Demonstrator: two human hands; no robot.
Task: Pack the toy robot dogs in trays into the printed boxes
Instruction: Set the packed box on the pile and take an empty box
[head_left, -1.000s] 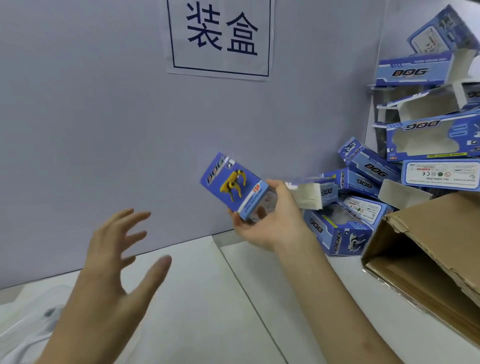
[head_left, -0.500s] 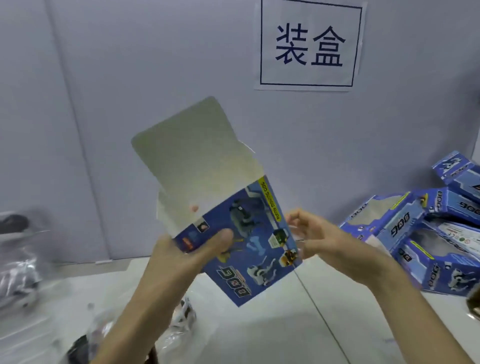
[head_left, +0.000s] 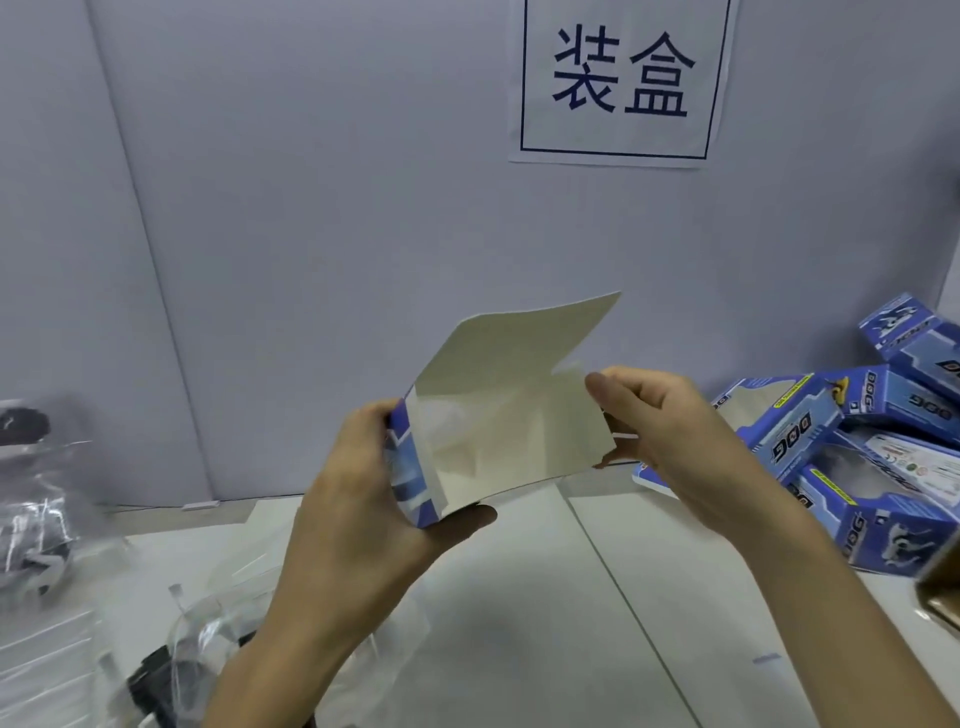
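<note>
Toy robot dog (head_left: 161, 675), black and white, inside a crinkled clear plastic tray (head_left: 218, 623), lies nearest the viewer at 7 o'clock on the white table (head_left: 571, 623); blur hides its details. At centre, both hands hold a blue printed cardboard box (head_left: 498, 447) above the table. Its open end is turned toward the viewer so that the plain white interior shows, and the long top flap (head_left: 519, 343) stands up toward 12 o'clock.

Left hand (head_left: 358, 499): fingers curled round the blue side wall at the box's 9 o'clock edge, thumb (head_left: 462, 519) stretched beneath the lower edge. Right hand (head_left: 675, 431): thumb (head_left: 602, 389) and curled fingers pinch the small side flap (head_left: 576, 431) at the box's 3 o'clock edge.

A second toy (head_left: 31, 499), dark, wrapped in clear plastic and blurred, rests at 9 o'clock. A loose pile of blue printed boxes (head_left: 857, 467) marked DOG, several with window cut-outs, lies at 3 o'clock near the wall. The corner of a brown cardboard carton (head_left: 943, 597) enters at 4 o'clock. Farthest, a pale grey wall panel (head_left: 311, 208) carries at 1 o'clock a white paper sign (head_left: 618, 78) with two dark blue characters inside a frame.
</note>
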